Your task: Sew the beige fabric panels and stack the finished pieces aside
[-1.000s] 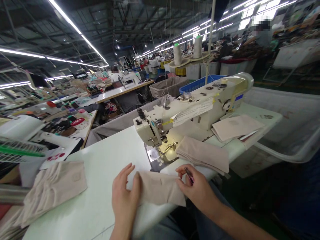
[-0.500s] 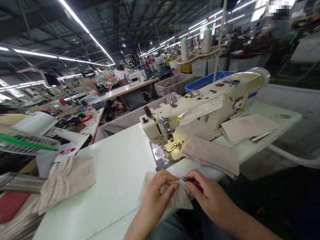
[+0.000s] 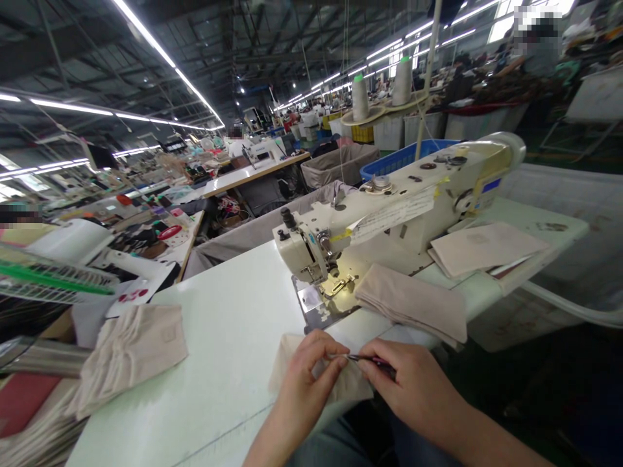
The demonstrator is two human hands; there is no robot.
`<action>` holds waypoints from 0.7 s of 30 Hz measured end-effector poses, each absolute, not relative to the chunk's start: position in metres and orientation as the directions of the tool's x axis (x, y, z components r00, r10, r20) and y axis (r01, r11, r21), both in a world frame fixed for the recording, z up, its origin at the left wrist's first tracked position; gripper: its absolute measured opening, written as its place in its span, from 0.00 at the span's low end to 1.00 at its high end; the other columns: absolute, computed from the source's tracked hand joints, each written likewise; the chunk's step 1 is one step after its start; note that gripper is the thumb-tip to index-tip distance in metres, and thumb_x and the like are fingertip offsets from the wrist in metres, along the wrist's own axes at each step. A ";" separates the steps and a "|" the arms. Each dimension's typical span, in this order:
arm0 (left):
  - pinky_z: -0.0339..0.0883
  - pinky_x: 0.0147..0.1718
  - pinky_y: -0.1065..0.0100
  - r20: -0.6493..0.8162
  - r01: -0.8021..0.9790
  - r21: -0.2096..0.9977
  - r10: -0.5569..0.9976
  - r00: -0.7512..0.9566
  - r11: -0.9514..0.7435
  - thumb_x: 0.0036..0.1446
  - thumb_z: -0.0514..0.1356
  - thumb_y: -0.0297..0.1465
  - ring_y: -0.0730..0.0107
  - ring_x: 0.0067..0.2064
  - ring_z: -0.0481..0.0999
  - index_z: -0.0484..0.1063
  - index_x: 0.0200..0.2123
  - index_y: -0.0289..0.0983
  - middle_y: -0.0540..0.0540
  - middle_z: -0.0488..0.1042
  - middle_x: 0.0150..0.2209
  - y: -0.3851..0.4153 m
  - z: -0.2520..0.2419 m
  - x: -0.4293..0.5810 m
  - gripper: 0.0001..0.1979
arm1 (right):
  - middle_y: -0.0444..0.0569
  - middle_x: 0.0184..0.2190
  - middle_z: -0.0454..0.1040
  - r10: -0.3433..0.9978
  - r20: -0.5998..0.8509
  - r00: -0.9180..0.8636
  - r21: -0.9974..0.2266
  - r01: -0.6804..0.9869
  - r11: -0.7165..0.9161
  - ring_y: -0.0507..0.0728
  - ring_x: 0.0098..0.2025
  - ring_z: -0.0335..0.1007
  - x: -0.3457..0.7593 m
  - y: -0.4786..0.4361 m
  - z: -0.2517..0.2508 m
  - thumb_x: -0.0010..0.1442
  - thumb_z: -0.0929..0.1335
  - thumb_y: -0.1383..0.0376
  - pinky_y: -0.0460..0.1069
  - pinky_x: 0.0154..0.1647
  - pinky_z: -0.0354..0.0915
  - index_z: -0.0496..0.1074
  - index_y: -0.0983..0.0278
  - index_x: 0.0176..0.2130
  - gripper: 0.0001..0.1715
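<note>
At the near edge of the sewing table, a beige fabric piece lies partly under my left hand. My left thumb and forefinger pinch its edge. My right hand is closed around small thread snips with a dark reddish handle. The snips' tips meet the fabric edge right beside the left fingertips; the exact cutting point is too small to make out. Just beyond the hands stands a cream sewing machine, its needle area lit. A folded beige fabric stack sits to the right of the needle plate.
More beige pieces lie at the machine's right end. On the left, a pile of beige fabric hangs over the white tabletop. Thread cones stand behind the machine, near a blue basket. Other people work farther off.
My right hand has shifted slightly left, bringing the snips' tips against the left fingertips, and the blades look closer together. My left hand keeps its pinch on the fabric.
</note>
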State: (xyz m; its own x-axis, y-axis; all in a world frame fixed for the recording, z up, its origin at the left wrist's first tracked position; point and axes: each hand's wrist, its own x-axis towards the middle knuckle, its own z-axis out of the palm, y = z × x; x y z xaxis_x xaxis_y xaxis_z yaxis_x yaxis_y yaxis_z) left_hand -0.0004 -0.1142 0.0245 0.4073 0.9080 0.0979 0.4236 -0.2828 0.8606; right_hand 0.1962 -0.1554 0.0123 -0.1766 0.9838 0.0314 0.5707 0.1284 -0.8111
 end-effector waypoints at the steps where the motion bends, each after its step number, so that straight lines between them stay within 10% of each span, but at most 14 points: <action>1: 0.66 0.40 0.67 0.097 0.429 0.856 0.906 0.411 -0.286 0.60 0.62 0.34 0.62 0.39 0.74 0.80 0.32 0.40 0.45 0.76 0.34 -0.115 0.025 0.000 0.07 | 0.44 0.31 0.79 0.984 0.032 -0.176 -0.803 0.581 0.130 0.57 0.34 0.76 0.196 -0.155 0.012 0.66 0.64 0.62 0.51 0.35 0.62 0.74 0.59 0.36 0.09; 11: 0.64 0.37 0.67 0.043 0.486 0.839 0.922 0.385 -0.242 0.57 0.63 0.34 0.63 0.35 0.74 0.78 0.27 0.40 0.46 0.77 0.30 -0.113 0.034 0.004 0.08 | 0.43 0.26 0.73 0.998 0.034 -0.056 -0.968 0.247 0.047 0.54 0.30 0.70 0.191 -0.161 0.000 0.68 0.61 0.55 0.48 0.31 0.63 0.68 0.60 0.32 0.17; 21: 0.66 0.34 0.68 0.073 0.468 0.858 0.952 0.296 -0.211 0.53 0.66 0.34 0.62 0.33 0.75 0.77 0.30 0.41 0.46 0.78 0.30 -0.119 0.025 0.009 0.04 | 0.43 0.31 0.70 0.986 0.158 -0.056 -0.948 0.270 0.167 0.54 0.35 0.67 0.193 -0.147 0.010 0.64 0.67 0.57 0.48 0.36 0.62 0.69 0.60 0.31 0.12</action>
